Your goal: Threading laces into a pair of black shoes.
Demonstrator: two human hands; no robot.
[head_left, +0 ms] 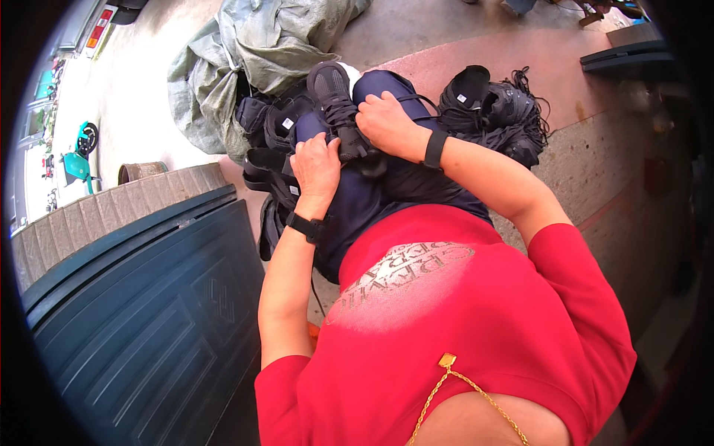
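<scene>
A black mesh sneaker with a pale sole edge lies across my thighs, its toe pointing away from me. My left hand is closed at the shoe's near left side, thumb and fingers against the opening. On the other side, my right hand is closed in a pinch beside the lacing. A thin dark shoelace loops out past the back of that hand over my right thigh. The fingertips of both hands are partly hidden.
More black shoes lie left of my legs. Right of them sits a pile of black shoes with loose laces. A grey-green woven sack slumps ahead. A dark blue panelled door stands close on my left. Farther off is a teal scooter.
</scene>
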